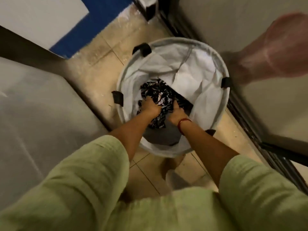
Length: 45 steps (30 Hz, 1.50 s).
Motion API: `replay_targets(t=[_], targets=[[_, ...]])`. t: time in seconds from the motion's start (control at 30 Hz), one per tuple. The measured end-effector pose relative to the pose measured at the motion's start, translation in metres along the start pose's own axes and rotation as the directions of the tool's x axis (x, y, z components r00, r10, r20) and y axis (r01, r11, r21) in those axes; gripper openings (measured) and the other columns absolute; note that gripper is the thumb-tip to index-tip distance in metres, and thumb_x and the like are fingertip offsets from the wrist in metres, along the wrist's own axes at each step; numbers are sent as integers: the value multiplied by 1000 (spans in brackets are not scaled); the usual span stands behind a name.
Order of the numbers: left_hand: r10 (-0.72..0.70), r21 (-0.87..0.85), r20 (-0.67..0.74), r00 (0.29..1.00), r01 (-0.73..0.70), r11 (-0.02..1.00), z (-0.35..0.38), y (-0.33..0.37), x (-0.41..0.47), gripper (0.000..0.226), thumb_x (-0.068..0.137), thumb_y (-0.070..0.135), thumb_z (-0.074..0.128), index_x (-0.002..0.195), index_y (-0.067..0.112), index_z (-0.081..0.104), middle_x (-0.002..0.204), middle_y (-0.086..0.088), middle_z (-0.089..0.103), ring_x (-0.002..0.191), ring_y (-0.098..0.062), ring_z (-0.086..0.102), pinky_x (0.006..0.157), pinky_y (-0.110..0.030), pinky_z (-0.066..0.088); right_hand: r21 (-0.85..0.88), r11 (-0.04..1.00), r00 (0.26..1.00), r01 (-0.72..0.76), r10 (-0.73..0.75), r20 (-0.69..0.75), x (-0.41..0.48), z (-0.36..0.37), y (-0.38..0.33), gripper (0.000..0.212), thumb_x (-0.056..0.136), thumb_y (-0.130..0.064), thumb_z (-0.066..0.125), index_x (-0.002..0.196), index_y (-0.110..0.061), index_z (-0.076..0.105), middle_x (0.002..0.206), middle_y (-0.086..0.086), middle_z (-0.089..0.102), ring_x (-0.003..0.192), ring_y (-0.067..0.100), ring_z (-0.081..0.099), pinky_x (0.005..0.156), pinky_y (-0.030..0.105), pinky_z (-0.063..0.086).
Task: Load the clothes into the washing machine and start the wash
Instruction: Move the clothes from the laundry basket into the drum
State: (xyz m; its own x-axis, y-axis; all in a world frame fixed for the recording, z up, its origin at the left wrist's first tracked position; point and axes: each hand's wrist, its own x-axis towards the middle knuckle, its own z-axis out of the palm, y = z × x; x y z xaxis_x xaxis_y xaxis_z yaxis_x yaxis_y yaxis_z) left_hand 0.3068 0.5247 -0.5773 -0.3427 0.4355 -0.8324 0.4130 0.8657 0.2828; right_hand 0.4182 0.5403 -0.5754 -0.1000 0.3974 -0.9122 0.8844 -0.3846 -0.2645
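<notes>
A round grey laundry basket (173,47) with black handles stands on the tiled floor below me. Inside lies a black-and-white patterned garment (155,92) on top of grey cloth. Both my arms reach down into the basket. My left hand (150,106) is closed on the left side of the patterned garment. My right hand (175,112), with a red thread on its wrist, grips the same garment on its right side. The washing machine's pale top (33,100) fills the left of the view.
A white wall or door (233,22) with a dark sliding track (250,127) runs along the right. A blurred pinkish shape (275,49) hangs at the upper right. Beige floor tiles (103,47) surround the basket, and a blue panel (80,34) lies at the upper left.
</notes>
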Motion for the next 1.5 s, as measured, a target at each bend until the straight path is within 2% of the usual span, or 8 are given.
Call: replay_targets(t=[0.27,0.47,0.67,0.77,0.9,1.07,1.4,1.5], targets=[[-28,-126,-87,996,17,992,86,-45,117,124,66,42,79,149,23,-10,158,-12,12,145,-31,17,118,-47,20,59,993,987,-99,106,-123,73,38,31,83,87,-37,48,149,-26,-5,158,12,9,140,36,24,116,56,7],[-99,-32,19,995,99,995,77,-44,107,47,90,30,52,132,10,51,136,-17,52,124,-34,50,104,-34,40,59,995,970,81,-65,-233,50,43,39,76,87,-14,48,150,-22,7,156,13,12,138,34,29,118,48,11],[116,-150,5,993,-114,982,30,-23,-17,35,88,29,51,109,7,67,115,-16,67,108,-32,60,88,-32,47,329,910,916,252,-114,-385,-35,41,29,81,80,13,42,150,-20,15,156,9,14,141,24,24,106,17,19],[205,-277,-16,979,-201,940,-3,-24,-89,31,83,24,53,106,6,67,108,-10,65,100,-27,61,85,-31,47,403,860,886,314,-112,-450,-87,34,14,79,81,9,49,149,-19,20,154,7,21,140,21,26,106,15,18],[-94,-627,123,988,150,764,-65,-7,-168,33,88,-8,41,118,-13,54,109,-42,55,78,-35,55,64,-37,45,391,814,859,431,-238,-453,-164,22,-8,62,76,-7,53,137,-16,43,142,10,39,130,20,38,112,31,30],[-145,-785,174,974,226,577,-146,1,-258,22,72,6,47,55,5,34,62,-9,38,55,-22,33,58,-29,30,376,783,853,496,-359,-379,-258,-2,-42,49,83,3,57,119,-29,53,129,9,51,120,22,51,106,35,41],[152,-903,95,984,21,429,-274,37,-419,19,75,16,32,74,12,50,74,-9,58,71,-24,53,64,-29,44,223,629,617,744,-521,-590,-432,-59,-101,55,84,-66,37,118,-28,60,117,-8,59,116,14,52,102,43,43],[241,-949,73,968,-7,316,-314,32,-455,35,81,15,30,58,10,56,57,-8,62,67,-23,53,59,-28,42,225,637,617,737,-498,-610,-449,-63,-97,40,92,-14,43,131,-19,49,138,2,48,131,21,42,110,47,35]])
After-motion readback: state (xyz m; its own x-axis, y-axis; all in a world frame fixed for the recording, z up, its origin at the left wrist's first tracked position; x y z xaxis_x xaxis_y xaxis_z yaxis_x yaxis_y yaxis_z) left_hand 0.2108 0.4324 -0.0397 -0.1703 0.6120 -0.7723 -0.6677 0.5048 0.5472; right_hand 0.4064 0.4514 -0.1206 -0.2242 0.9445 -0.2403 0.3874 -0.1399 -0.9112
